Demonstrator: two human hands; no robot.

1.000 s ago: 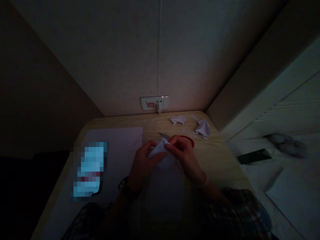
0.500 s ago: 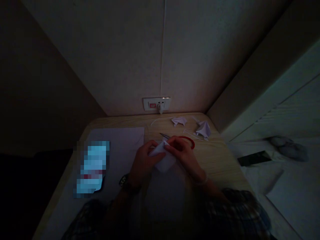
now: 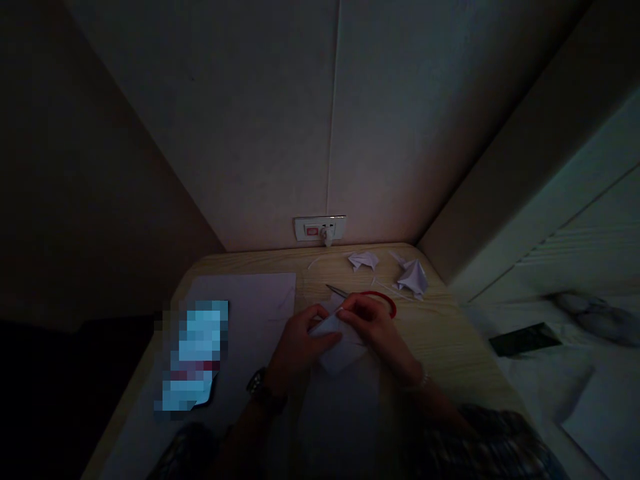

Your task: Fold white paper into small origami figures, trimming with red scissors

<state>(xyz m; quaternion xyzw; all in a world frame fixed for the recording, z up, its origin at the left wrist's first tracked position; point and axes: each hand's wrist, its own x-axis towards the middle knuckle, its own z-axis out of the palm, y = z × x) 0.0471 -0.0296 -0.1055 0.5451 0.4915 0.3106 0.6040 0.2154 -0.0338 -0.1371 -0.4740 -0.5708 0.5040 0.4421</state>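
Observation:
Both my hands pinch a small folded white paper (image 3: 336,340) just above a light wooden table (image 3: 450,340). My left hand (image 3: 299,341), with a watch on its wrist, grips the paper's left side. On the paper's right and top edge sits my right hand (image 3: 373,325), fingers closed on a fold. Red-handled scissors (image 3: 380,300) lie right behind my hands, blades pointing left. The room is dim.
A white sheet (image 3: 245,300) lies on the table's left, with a lit phone (image 3: 195,353) beside it. Two folded paper figures (image 3: 364,260) (image 3: 413,277) and thin paper strips lie at the back right. A wall socket (image 3: 320,228) is behind. A bed with a dark phone (image 3: 523,339) stands to the right.
My hands and the paper stay together over the same part of the table, the fingers shifting along the fold. The camera has tilted, so everything sits lower in view.

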